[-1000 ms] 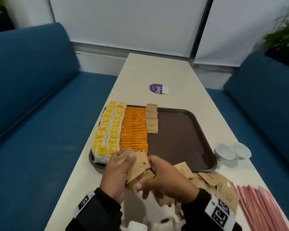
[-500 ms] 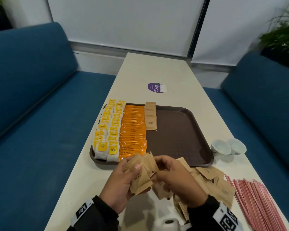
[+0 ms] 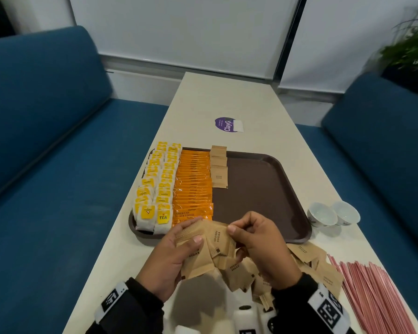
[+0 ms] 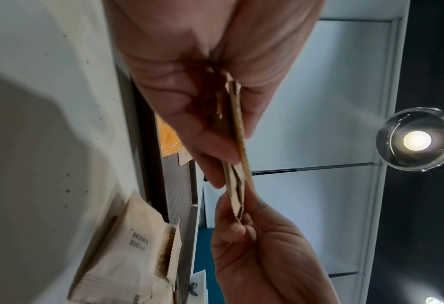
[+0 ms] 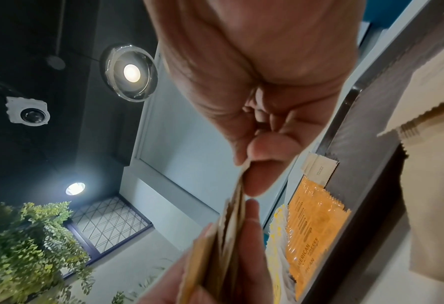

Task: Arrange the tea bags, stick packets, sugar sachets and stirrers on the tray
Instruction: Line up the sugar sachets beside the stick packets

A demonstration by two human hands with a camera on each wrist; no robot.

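Observation:
My left hand [image 3: 191,233] grips a fanned stack of brown sugar sachets [image 3: 212,242] just above the tray's near edge. My right hand [image 3: 234,237] pinches the right edge of the stack between thumb and fingers. The left wrist view shows the sachets [image 4: 237,144] edge-on between both hands. On the brown tray [image 3: 263,184] lie two rows of yellow-tagged tea bags [image 3: 155,189], a row of orange stick packets [image 3: 193,184] and a short row of sugar sachets [image 3: 219,169]. Loose sachets [image 3: 319,263] and pink stirrers [image 3: 372,292] lie on the table at the right.
Two small white cups [image 3: 333,214] stand right of the tray. A purple sticker [image 3: 227,124] lies on the table beyond it. Blue sofas [image 3: 46,141] flank the narrow white table [image 3: 227,97]. The tray's right half is bare.
Both hands have lifted the sachet stack forward to the tray's near edge. The right hand now pinches the stack's right edge, and the sachets are more fanned out.

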